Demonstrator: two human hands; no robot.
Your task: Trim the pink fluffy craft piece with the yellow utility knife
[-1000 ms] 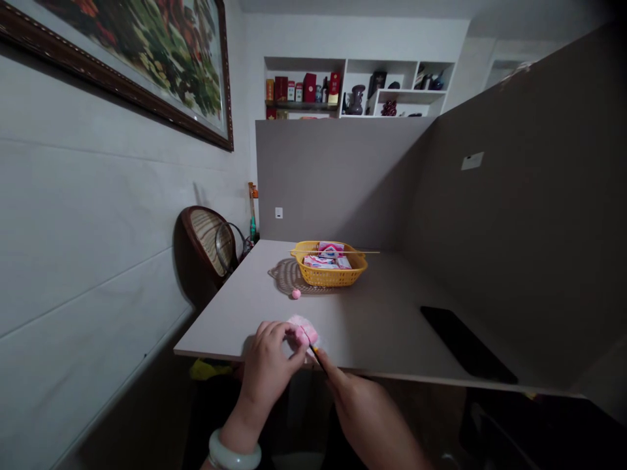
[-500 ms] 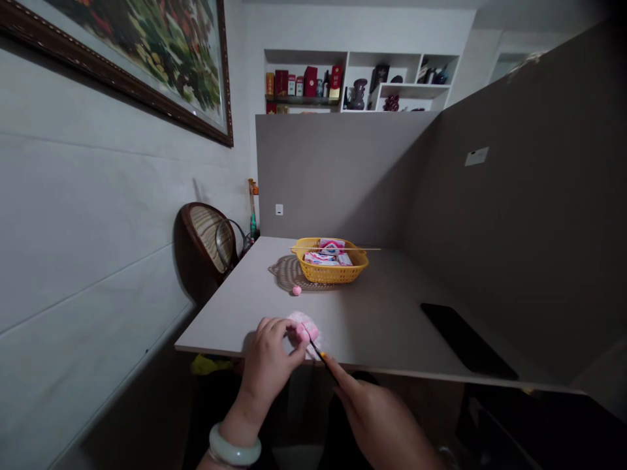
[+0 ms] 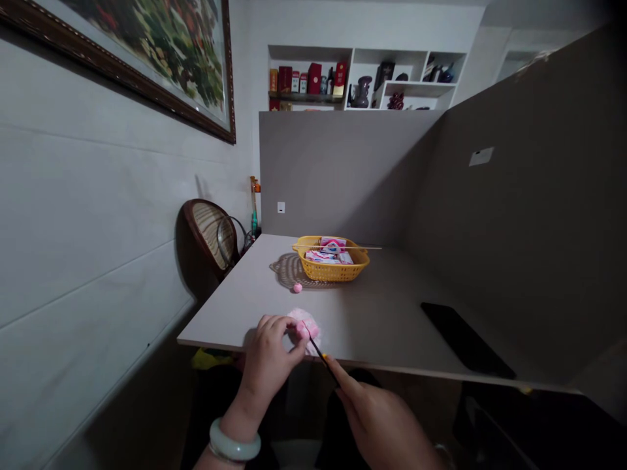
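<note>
My left hand (image 3: 275,344) pinches a small pink lump (image 3: 301,329), which looks like soap, between thumb and fingers. In my right hand (image 3: 365,405) is a knife (image 3: 321,356) with a thin dark blade and a bit of yellow near my forefinger. The knife's tip touches the pink lump beside my left thumb. Under and around the lump lie pale pink shavings (image 3: 294,314) near the table's front edge. Farther back on the table rests a small pink ball (image 3: 297,288).
A yellow plastic basket (image 3: 333,273) holding several pink and white packets stands at the back, a thin stick (image 3: 369,248) across its rim. On the right lies a flat black object (image 3: 465,339). Grey panels (image 3: 343,170) border the table (image 3: 235,307) behind and to the right.
The camera view has shifted slightly. Both hands, the pink lump and the knife stay in nearly the same place, with the blade still against the lump.
</note>
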